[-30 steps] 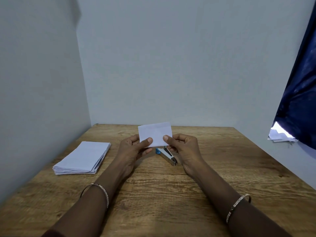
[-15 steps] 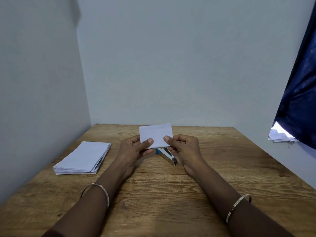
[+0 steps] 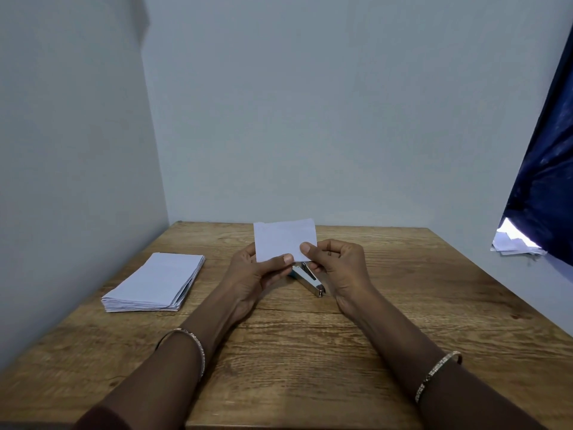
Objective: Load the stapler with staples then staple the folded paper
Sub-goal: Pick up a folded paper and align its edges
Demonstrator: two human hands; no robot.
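One folded paper (image 3: 283, 240) at frame centre, held up off the worktop (image 3: 310, 352). One stapler (image 3: 310, 282) lying just below it, one stack of sheets (image 3: 155, 282) at centre left. Two bracelets: left bangle (image 3: 198, 349), right bangle (image 3: 437, 372). Dark blue cloth (image 3: 545, 181) down the right edge, loose papers (image 3: 511, 243) beneath it. The paper and fingers hide the stapler's far end. Left hand (image 3: 254, 277) pinches the paper's lower edge, thumb in front, fingers behind; right hand (image 3: 338, 268) pinches the lower right corner, fingers curled
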